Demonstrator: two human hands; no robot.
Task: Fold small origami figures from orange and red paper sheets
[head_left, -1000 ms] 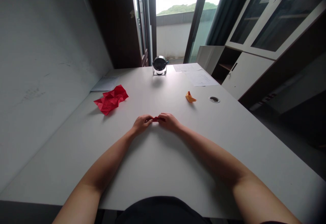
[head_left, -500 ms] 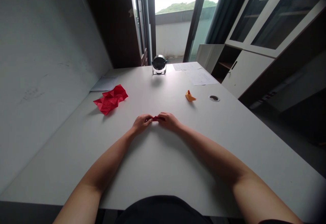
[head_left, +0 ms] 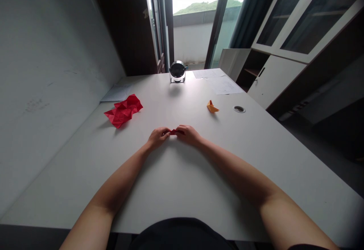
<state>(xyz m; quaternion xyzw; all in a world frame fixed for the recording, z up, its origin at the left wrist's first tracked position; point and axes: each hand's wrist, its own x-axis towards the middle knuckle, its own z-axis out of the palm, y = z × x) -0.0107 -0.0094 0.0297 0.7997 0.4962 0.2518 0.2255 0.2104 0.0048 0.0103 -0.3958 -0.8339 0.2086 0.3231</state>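
I see left hand [head_left: 159, 138] and right hand [head_left: 188, 135] pinching small red folded paper [head_left: 173, 132] between them, well in front of round black device [head_left: 178, 70] on desk [head_left: 182, 189]. Also in front: creased red paper [head_left: 123, 111] to device's left, orange folded paper [head_left: 212, 107] to its right.

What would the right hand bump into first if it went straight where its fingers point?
Likely the left hand, just across the small red folded paper that both hold, though exact depth is unclear.

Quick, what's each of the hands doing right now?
Left hand: closed, holding the left end of the small folded red paper.
Right hand: closed, holding its right end.
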